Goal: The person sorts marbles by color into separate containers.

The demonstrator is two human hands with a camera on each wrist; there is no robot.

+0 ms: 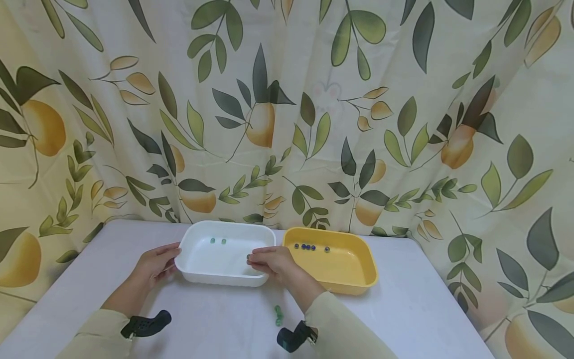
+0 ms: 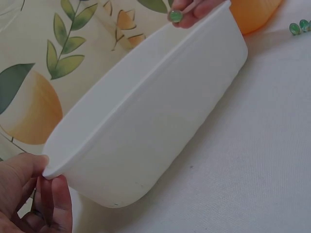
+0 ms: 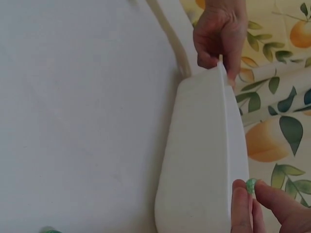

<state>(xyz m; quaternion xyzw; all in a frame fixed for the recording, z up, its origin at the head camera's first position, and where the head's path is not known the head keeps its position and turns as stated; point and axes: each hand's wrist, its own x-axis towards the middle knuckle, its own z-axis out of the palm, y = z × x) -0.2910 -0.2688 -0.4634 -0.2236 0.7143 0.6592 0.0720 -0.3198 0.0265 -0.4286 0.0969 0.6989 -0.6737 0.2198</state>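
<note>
My left hand [image 1: 154, 264] pinches the left rim of the white tray [image 1: 224, 276] between thumb and fingers. Over that tray's right side, my right hand [image 1: 273, 262] holds a green glass marble [image 3: 250, 185] between thumb and fingertips. Inside the white tray lie two green marbles [image 1: 223, 241] toward the back left. To its right stands the yellow tray [image 1: 350, 284], with several dark blue marbles [image 1: 308, 247] along its back left part. On the table in front of the trays, a short row of green marbles [image 1: 279, 315] lies near the right forearm.
A white cloth covers the table [image 1: 215, 324]. Behind it hangs a curtain [image 1: 305, 189] printed with leaves and fruit. Each wrist wears a black strap-on camera [image 1: 145, 324]. The two trays stand side by side near the table's back edge.
</note>
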